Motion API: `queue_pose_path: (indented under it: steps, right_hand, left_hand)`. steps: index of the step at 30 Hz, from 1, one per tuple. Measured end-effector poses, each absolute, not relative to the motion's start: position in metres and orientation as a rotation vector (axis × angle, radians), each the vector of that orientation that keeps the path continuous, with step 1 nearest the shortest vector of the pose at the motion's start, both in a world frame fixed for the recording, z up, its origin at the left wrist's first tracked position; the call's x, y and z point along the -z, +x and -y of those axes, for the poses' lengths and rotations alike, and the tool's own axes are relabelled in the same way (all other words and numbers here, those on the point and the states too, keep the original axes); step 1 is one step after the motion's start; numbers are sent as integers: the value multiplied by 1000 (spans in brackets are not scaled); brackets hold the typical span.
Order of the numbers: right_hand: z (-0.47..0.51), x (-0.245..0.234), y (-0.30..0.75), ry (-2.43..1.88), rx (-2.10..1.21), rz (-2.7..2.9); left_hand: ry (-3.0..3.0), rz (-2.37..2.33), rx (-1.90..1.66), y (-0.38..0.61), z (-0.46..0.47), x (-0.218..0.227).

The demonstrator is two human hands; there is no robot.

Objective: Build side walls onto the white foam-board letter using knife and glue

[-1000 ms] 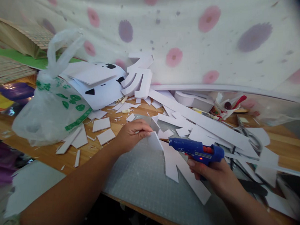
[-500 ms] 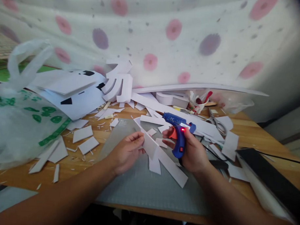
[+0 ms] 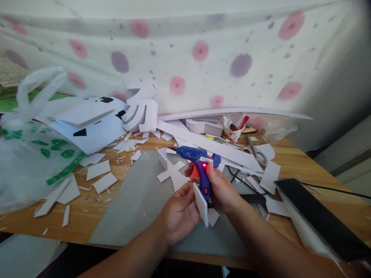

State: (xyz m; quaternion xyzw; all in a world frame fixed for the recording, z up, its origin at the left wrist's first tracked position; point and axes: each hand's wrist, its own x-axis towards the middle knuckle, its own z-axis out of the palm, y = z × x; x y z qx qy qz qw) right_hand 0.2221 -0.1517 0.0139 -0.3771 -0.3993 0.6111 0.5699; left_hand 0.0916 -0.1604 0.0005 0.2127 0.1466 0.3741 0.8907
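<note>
My right hand (image 3: 224, 190) is wrapped round a blue hot glue gun (image 3: 191, 154) with an orange trigger and a lit red light. The gun's nozzle points left above the cutting mat (image 3: 125, 201). Between the fingers and thumb of my left hand (image 3: 181, 216) is a small white foam board strip (image 3: 201, 204), standing on edge close to the gun's handle. Beyond my left hand a white foam board letter piece (image 3: 172, 173) with crossing arms lies on the mat, one upright strip at its far left tip. The gun and hands hide part of it.
A tied plastic bag (image 3: 36, 150) fills the left side, among foam board scraps (image 3: 99, 170). Behind stand white foam letters (image 3: 142, 113), a cup (image 3: 233, 130) and scissors (image 3: 256, 151). A black-topped box (image 3: 317, 212) and a cable (image 3: 338, 191) are at right.
My left hand has moved right and nearer, bringing its strip beside the glue gun's handle. The gun has shifted left in the view, and the crossing letter piece shows more clearly. The view has tilted up.
</note>
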Motion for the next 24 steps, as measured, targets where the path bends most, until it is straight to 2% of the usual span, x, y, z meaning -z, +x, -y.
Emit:
queue_pose_path:
  steps: [6,14,24]
  right_hand:
    - [153,-13,229,-935,-1321,1145]
    - [143,-24,237,-614,-1070,701]
    - [142,-21,235,-729,-733,745]
  left_hand:
    - [395,-309,-825,91,160,7]
    - [343,-316,-901,87,150,8]
    - [383,-278,-843,86,157,8]
